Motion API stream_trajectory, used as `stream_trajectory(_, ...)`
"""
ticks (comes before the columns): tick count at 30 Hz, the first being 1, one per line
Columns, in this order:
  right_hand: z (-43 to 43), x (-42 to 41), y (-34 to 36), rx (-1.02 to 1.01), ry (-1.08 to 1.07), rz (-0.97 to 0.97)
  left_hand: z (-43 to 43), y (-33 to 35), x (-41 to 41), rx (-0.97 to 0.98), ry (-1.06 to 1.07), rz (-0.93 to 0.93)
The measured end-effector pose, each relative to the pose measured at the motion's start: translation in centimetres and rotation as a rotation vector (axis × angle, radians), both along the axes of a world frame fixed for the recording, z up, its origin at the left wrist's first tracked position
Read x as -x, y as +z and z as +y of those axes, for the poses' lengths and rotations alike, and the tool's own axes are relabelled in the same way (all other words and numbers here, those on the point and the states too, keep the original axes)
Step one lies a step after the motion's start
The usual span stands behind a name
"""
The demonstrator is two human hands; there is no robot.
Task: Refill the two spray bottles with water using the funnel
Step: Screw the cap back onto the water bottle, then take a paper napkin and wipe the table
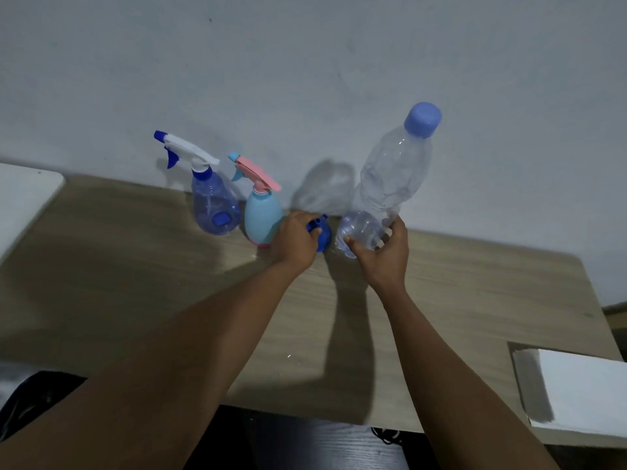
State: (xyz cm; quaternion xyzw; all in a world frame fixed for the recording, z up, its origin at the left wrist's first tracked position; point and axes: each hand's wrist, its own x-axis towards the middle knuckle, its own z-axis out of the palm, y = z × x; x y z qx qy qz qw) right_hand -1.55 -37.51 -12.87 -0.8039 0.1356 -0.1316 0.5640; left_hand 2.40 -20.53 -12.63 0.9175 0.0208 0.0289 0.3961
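Observation:
Two spray bottles stand by the wall: a clear blue one [213, 201] with a white and blue trigger head, and to its right a light blue one [263, 215] with a pink head. A blue funnel [322, 234] lies on the table, and my left hand [297, 240] grips it. My right hand [381, 252] holds the base of a large clear water bottle [390, 178] with a blue cap, tilted with its top leaning away to the right. Both spray heads sit on their bottles.
The wooden table [135, 266] runs along a white wall. A white object [23, 201] lies at the table's left end and a white box [583, 391] at the near right corner. The front edge is close to my body.

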Motion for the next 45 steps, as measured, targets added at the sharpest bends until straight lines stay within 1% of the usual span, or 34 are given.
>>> stream_trajectory(6,-0.1,-0.4,-1.1,-0.044,0.003,0.009,-0.3,-0.5,-0.7,0.036,0.022,0.031)
stream_trajectory(13,0.5,0.4,-0.7,-0.041,0.039,0.011,-0.4,-1.0,-0.3,0.079,0.008,0.067)
stream_trajectory(16,0.6,1.3,-0.4,-0.020,0.043,0.031,-0.2,-1.4,0.9,0.141,0.004,0.032)
stream_trajectory(19,0.5,3.2,-0.1,-0.023,0.005,0.053,0.1,-1.5,3.9,0.201,0.006,-0.037)
stream_trajectory(20,0.5,4.1,0.1,-0.016,-0.013,0.061,0.1,-1.6,5.0,0.206,-0.007,-0.047)
stream_trajectory(23,0.1,7.3,0.9,-0.005,-0.074,0.072,0.2,-1.1,8.5,0.223,-0.074,0.012)
stream_trajectory(28,-2.4,13.9,2.7,0.030,-0.193,0.070,-1.7,0.0,12.1,0.199,-0.269,0.048)
stream_trajectory(33,-8.4,20.2,5.2,0.138,-0.316,0.045,-7.2,1.9,14.5,0.140,-0.449,0.025)
stream_trajectory(36,-14.0,23.0,6.9,0.252,-0.376,0.066,-11.9,3.3,16.1,0.131,-0.543,-0.019)
stream_trajectory(39,-20.4,25.4,7.6,0.314,-0.425,0.089,-16.7,4.4,17.9,0.120,-0.609,-0.012)
stream_trajectory(42,-27.0,27.3,7.1,0.367,-0.420,0.161,-21.8,4.4,19.7,0.077,-0.629,0.022)
stream_trajectory(45,-32.7,28.6,5.8,0.465,-0.361,0.236,-26.3,4.1,21.7,0.018,-0.617,0.079)
